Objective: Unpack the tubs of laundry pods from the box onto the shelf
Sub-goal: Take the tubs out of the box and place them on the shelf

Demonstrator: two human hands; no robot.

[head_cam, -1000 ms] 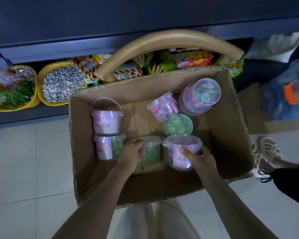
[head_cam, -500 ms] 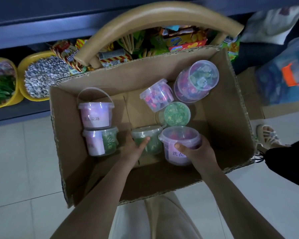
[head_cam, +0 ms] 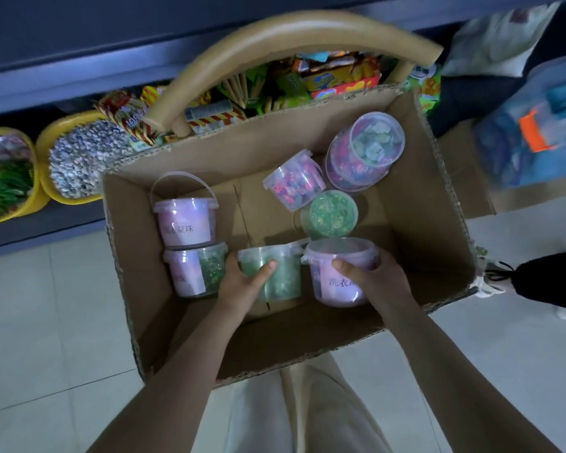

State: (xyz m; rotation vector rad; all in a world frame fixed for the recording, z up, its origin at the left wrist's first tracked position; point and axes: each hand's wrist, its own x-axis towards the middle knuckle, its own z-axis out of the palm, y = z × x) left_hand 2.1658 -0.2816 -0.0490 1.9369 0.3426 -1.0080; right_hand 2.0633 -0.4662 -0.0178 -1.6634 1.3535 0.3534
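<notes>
Inside the open brown cardboard box (head_cam: 415, 250), the left hand (head_cam: 242, 282) grips a clear plastic tub of green pods (head_cam: 281, 273) — the right hand (head_cam: 370, 276) grips the lilac labelled tub (head_cam: 334, 286) touching it.

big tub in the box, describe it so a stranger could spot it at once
Find the open cardboard box and look to its far right corner. The big tub leans there, its clear lid facing the camera. It is the widest tub, holding mixed pink and pale blue pods, unlike the smaller pink tub beside it.
</notes>
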